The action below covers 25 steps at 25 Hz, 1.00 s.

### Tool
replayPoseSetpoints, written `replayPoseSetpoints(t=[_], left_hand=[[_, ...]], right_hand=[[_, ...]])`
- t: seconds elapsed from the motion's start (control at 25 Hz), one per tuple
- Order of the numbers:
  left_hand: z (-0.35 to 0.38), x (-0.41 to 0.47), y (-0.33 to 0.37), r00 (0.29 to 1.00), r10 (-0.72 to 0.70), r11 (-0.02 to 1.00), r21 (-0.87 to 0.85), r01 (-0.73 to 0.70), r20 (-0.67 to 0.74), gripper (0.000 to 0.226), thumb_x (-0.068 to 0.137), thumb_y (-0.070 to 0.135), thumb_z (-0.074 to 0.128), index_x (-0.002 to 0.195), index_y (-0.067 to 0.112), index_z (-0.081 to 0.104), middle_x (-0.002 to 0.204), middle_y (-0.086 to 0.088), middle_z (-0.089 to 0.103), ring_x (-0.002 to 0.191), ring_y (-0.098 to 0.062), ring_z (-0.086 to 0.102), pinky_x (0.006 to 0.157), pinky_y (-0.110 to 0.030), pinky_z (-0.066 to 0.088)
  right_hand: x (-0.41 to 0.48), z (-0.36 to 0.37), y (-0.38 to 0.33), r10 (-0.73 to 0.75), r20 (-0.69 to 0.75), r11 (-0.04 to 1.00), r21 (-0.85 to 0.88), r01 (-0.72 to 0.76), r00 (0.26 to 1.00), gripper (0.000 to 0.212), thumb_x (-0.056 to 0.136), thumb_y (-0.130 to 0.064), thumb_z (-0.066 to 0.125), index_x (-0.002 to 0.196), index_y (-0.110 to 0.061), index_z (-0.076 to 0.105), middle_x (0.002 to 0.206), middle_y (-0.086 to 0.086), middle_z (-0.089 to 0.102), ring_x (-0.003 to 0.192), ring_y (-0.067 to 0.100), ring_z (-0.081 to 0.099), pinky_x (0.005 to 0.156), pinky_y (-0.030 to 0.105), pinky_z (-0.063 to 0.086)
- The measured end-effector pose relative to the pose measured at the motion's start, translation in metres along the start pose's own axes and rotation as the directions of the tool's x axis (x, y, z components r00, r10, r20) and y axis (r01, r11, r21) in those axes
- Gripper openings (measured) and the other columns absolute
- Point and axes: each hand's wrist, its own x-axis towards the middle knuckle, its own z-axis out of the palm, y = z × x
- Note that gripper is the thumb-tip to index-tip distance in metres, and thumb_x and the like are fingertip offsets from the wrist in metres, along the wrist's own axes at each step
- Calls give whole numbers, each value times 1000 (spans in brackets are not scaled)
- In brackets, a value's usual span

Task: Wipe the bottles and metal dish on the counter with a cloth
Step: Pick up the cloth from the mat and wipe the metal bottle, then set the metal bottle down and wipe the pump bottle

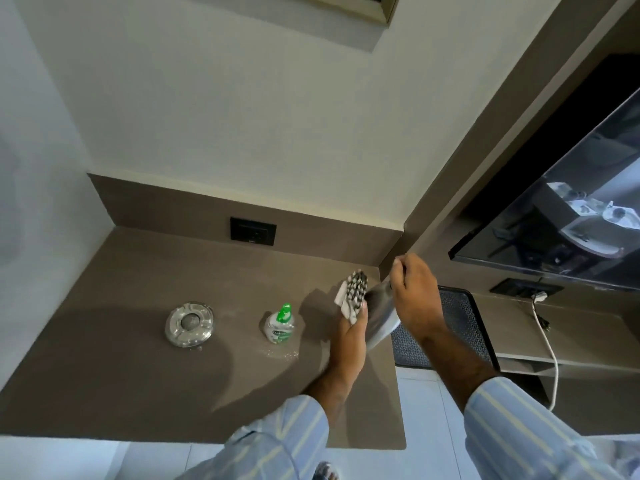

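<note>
Now right hand (414, 292) grips steel bottle (379, 315) (contents unseen), left hand (349, 337) clutching cloth (353, 296).

Your left hand (349, 341): bare, no glove, no ring or watch visible. Your right hand (412, 292): bare too, wrist uncovered. Forearms bare, with visible hair. Your left sleeve (277, 441): loose shirt fabric, pale blue with cream lengthwise stripes, cuff partway up forearm. Your right sleeve (512, 431): same striped cloth, wide cuff, soft folds.
</note>
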Motion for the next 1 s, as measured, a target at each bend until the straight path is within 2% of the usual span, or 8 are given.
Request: replayPoseSetpoints(t=[0.16,0.32,0.4,0.48,0.56,0.68,0.76,1.0], left_hand=[[-6,8,64,987,158,987,0,-159,28,35,101,27,54,135,27,57,116,32,63,107,19,59,88,-3,46],[-56,18,123,989,98,983,-143,-113,-110,23,96,40,59,112,25,68,106,10,73,101,-10,71,84,-24,57],[-100,30,141,964,114,953,-248,-175,-242,29,96,37,61,117,19,67,108,4,75,94,-11,75,78,-24,62],[-141,39,143,945,105,962,-209,-175,-310,39,99,28,62,133,9,59,117,-2,73,95,-8,74,75,-19,62],[-169,41,130,946,54,997,62,-36,-319,37,99,25,63,133,10,60,116,-6,71,103,-19,71,80,-28,61],[-190,37,94,990,90,853,522,-19,-112,28,96,3,64,124,-1,64,117,-26,71,113,-43,67,102,-46,52],[-195,32,74,981,165,646,740,-188,105,41,90,-6,65,131,-5,61,128,-27,67,118,-41,65,107,-29,43],[-190,33,74,778,106,243,742,-625,620,78,80,-8,64,150,21,47,158,-8,44,139,-29,48,117,-40,39]], right_hand=[[-2,-11,-5,46,98,997,-60,-40,994,33,107,-34,43,92,-7,57,88,12,61,85,29,60,79,51,54],[0,-29,-22,-271,45,918,-290,272,962,36,105,-45,51,112,-12,65,123,6,65,132,26,53,116,46,43],[-9,-24,-34,-427,21,889,-173,424,904,31,105,-48,47,114,-23,63,117,-2,67,119,10,58,105,30,49],[-28,6,-44,-341,225,938,10,348,913,23,101,-47,49,111,-30,62,99,-8,70,89,3,64,83,23,55],[-47,52,-43,-174,496,984,63,165,851,29,96,-31,64,122,-20,65,107,4,73,96,17,70,89,34,58],[-55,119,-36,-26,647,998,-30,60,762,66,87,-20,78,145,-4,51,144,17,60,134,30,56,113,35,40],[-55,154,-31,18,637,999,-42,11,771,66,82,-28,82,141,-10,58,144,12,61,134,28,57,109,30,43],[-48,189,-32,-56,571,996,-27,86,819,42,95,-14,67,135,-3,62,136,22,66,96,-8,72,75,3,51]])
